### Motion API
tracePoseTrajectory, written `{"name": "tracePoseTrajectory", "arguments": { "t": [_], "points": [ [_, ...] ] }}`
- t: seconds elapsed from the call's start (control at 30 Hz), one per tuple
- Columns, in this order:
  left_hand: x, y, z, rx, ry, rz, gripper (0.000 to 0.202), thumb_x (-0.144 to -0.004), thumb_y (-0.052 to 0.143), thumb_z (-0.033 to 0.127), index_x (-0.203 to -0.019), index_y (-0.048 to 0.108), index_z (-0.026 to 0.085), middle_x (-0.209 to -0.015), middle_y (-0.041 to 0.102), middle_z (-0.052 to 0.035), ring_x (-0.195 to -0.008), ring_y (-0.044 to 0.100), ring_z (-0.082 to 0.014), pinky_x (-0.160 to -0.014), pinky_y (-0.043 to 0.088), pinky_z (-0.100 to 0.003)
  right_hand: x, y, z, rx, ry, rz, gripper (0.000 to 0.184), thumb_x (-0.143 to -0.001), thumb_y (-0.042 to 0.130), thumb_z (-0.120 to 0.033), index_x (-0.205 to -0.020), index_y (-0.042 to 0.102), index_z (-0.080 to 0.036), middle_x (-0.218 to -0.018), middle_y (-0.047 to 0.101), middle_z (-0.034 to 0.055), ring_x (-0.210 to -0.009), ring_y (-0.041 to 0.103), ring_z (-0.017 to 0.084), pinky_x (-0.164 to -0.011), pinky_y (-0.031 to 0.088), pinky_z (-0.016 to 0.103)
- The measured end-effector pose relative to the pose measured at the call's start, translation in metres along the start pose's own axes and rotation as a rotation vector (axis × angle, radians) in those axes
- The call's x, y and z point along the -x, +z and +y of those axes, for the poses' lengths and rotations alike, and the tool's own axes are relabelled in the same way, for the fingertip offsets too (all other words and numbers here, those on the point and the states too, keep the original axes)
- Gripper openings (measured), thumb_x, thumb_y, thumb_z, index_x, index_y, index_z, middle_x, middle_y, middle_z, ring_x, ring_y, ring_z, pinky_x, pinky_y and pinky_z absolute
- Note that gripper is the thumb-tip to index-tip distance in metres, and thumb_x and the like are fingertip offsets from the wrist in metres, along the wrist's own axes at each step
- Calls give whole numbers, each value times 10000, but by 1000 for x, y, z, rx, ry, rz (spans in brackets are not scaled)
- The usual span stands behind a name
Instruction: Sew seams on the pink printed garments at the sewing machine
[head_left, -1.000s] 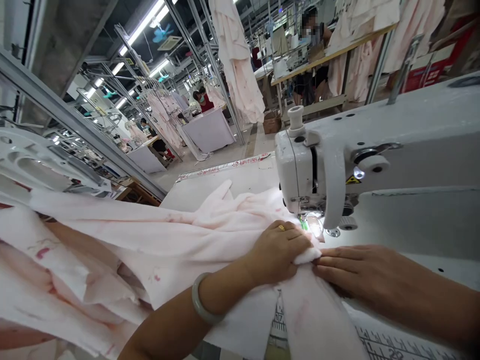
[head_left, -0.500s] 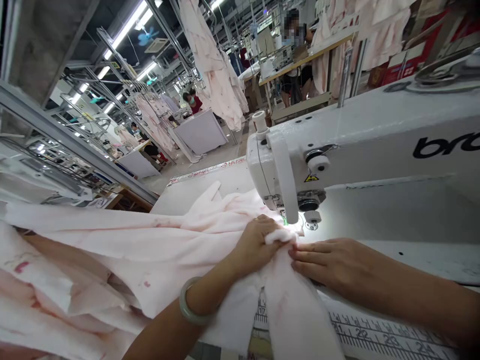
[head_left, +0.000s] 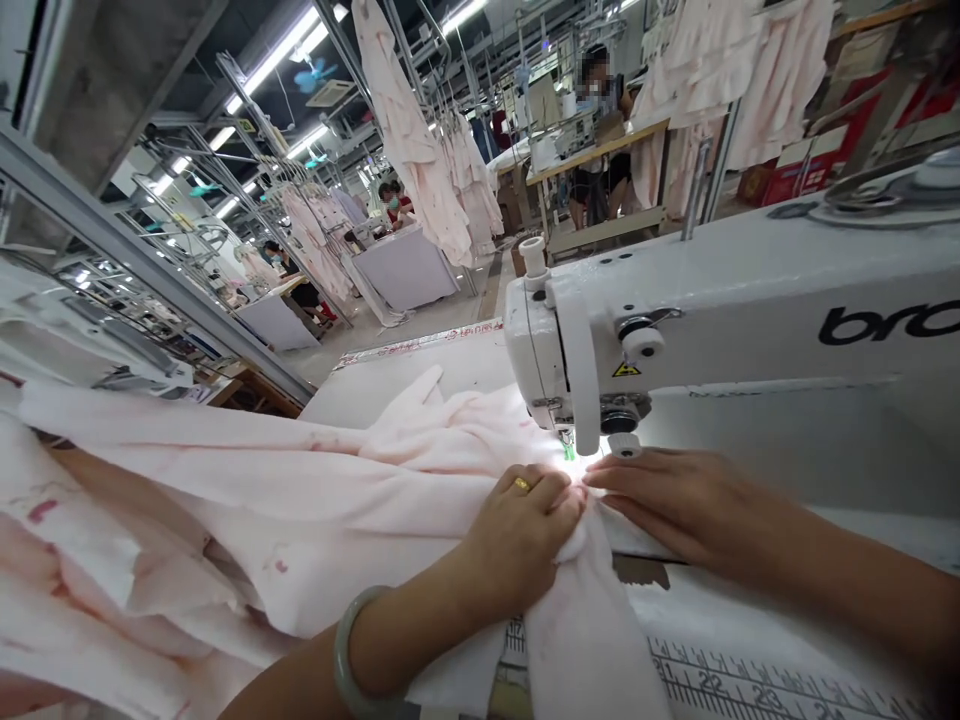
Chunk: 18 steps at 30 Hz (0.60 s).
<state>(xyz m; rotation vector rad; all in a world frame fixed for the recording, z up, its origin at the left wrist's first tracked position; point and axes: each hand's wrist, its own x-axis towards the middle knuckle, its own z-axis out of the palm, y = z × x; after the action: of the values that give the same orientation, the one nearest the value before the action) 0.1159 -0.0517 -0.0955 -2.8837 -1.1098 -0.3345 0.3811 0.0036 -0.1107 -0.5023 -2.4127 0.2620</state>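
Pale pink fleecy fabric with small pink marks spreads over the machine table, and one strip hangs over the front edge. My left hand, with a ring and a bangle on the wrist, is closed on the fabric just in front of the needle area. My right hand lies with fingers stretched out, its fingertips at the fabric's edge beside the left fingers. Above them stands the head of a white sewing machine, its lamp lighting the spot. Glare hides the needle and presser foot in part.
A printed measuring scale runs along the table's front edge. More pink fabric is heaped at the left. Behind, pink garments hang from rails, and a person stands by another worktable.
My left hand has turned over the fabric, its knuckles now uppermost, covering the rolled fold seen before. My right hand has shifted slightly up, closer to the machine's needle area.
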Motion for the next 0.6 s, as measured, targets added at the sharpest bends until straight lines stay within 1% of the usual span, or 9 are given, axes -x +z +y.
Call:
{"name": "tracePoseTrajectory", "arguments": {
  "t": [0.07,0.13,0.23,0.27,0.33,0.4,0.43,0.5,0.6],
  "points": [
    [2,3,1,-39,5,-9,479,-961,595,50,-1431,678,93,-1323,784,-160,-1274,718,-308,-1147,566,-443,1,4,5,40,-6,10,338,-1227,461,-318,-1273,785,-231,-1186,838,68,-1005,793,226,-905,613,392],
    [1,5,0,-78,12,-19,443,-989,582,47,-1417,684,101,-1355,783,-149,-1292,723,-291,-1191,548,-424,2,8,6,64,-3,-3,377,-1239,433,-354,-1240,797,-258,-1140,833,55,-983,776,230,-937,602,411],
    [-6,4,-4,-115,8,-39,401,-1029,561,56,-1407,688,101,-1408,776,-152,-1332,723,-279,-1222,537,-408,3,11,5,110,38,-35,416,-1244,407,-403,-1211,804,-281,-1080,823,56,-888,756,235,-865,596,426],
    [-9,3,-6,-117,-1,-53,395,-1034,559,56,-1406,687,98,-1398,782,-152,-1330,728,-276,-1215,544,-407,4,11,6,125,58,-50,407,-1241,411,-404,-1228,801,-286,-1071,824,56,-865,755,237,-845,596,429],
    [-16,0,-11,-112,-27,-89,392,-1033,557,44,-1401,685,96,-1343,801,-148,-1318,737,-273,-1189,564,-409,5,11,7,150,95,-70,370,-1229,440,-394,-1318,786,-298,-1076,828,54,-864,765,245,-847,609,434],
    [-23,-3,-15,-106,-51,-125,391,-1025,551,28,-1380,692,112,-1291,813,-137,-1319,739,-270,-1172,573,-409,6,12,12,166,99,-43,366,-1211,477,-399,-1431,756,-310,-1111,833,57,-920,785,265,-900,630,449],
    [-25,-4,-16,-104,-62,-139,388,-1022,546,22,-1364,698,123,-1284,814,-132,-1327,737,-270,-1173,572,-408,7,12,14,170,90,-16,372,-1202,496,-412,-1458,749,-318,-1112,834,56,-932,789,273,-916,636,455],
    [-28,-6,-17,-97,-74,-156,392,-1015,537,19,-1351,703,135,-1299,811,-127,-1341,733,-271,-1188,563,-408,9,13,19,180,82,7,371,-1195,504,-424,-1433,770,-323,-1093,837,53,-930,792,279,-931,642,466],
    [-27,-4,-17,-88,-87,-147,431,-1001,531,14,-1382,695,131,-1340,800,-135,-1380,719,-273,-1219,550,-413,10,13,22,196,113,-52,387,-1204,462,-401,-1293,824,-295,-1052,844,51,-891,785,265,-926,636,469]
  ]
}}
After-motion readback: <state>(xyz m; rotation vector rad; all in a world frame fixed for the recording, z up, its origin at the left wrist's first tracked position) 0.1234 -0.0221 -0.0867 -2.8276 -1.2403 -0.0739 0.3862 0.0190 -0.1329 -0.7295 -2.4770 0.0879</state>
